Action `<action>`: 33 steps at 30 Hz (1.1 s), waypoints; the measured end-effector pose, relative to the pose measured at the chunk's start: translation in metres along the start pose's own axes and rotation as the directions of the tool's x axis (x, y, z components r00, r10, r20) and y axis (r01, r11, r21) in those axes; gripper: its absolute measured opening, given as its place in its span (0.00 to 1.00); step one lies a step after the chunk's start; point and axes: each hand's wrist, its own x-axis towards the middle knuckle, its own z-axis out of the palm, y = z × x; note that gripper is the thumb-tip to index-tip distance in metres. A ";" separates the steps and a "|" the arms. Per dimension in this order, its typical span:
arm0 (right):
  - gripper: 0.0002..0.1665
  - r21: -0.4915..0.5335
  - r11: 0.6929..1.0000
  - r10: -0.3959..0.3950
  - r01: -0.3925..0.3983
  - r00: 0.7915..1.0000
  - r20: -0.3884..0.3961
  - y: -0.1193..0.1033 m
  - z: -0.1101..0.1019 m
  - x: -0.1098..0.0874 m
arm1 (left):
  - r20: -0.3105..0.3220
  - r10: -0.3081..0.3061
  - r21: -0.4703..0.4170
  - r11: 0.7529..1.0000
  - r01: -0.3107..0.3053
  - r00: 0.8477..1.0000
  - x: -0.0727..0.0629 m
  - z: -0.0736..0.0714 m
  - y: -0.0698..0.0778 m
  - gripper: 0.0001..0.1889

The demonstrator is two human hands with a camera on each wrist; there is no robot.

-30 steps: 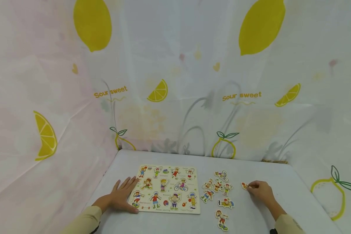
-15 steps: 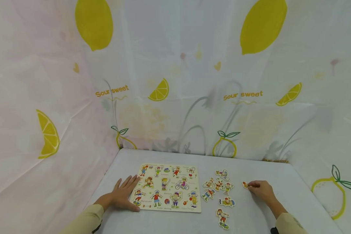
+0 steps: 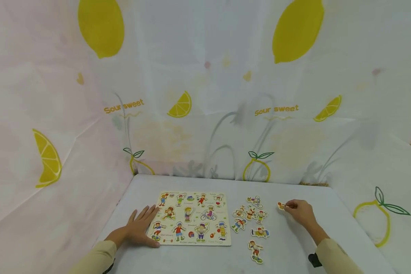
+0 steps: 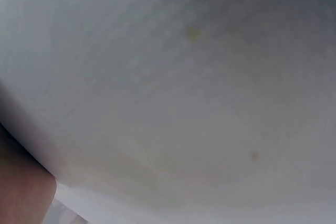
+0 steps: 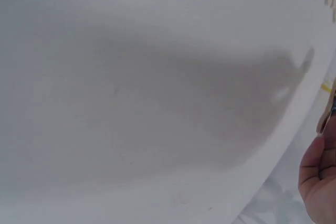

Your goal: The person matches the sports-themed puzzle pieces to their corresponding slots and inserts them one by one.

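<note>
My right hand [image 3: 301, 212] pinches a small flat puzzle piece [image 3: 281, 206], a printed figure with a red-orange patch, between thumb and fingertips at the right side of the table. The right wrist view shows that hand [image 5: 321, 179] at the right edge, with the piece [image 5: 327, 111] seen nearly edge-on and a shadow on the cloth below. On the left, my left hand [image 3: 138, 228] lies with fingers spread and straight, fingertips at the left edge of a puzzle board [image 3: 178, 207] printed with sports figures. The left wrist view catches only some skin at its lower left corner.
Several loose figure pieces lie between board and right hand, among them a cyclist [image 3: 255, 201], a skateboarder [image 3: 255, 252] and one lying sideways [image 3: 260, 232]. White cloth covers the table [image 3: 191, 260]. Lemon-printed curtains [image 3: 205, 144] stand behind and at both sides.
My right hand has risen slightly from the table and moved a little farther away, carrying the puzzle piece. The head view has turned slightly right. The left hand stays at the board.
</note>
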 end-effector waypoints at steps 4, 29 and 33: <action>0.09 0.022 0.999 -0.031 0.031 0.999 0.008 -0.015 0.007 0.005 | 0.023 0.007 -0.024 1.000 -0.007 1.000 -0.007 -0.005 0.005 0.72; 0.07 0.089 0.960 -0.259 0.266 0.963 -0.075 -0.085 0.025 0.045 | -0.032 0.013 0.005 1.000 -0.013 0.999 0.001 0.003 -0.003 0.72; 0.08 0.124 0.948 -0.285 0.295 0.954 -0.088 -0.095 0.032 0.046 | 0.006 0.007 0.005 1.000 -0.007 1.000 0.000 0.001 -0.001 0.73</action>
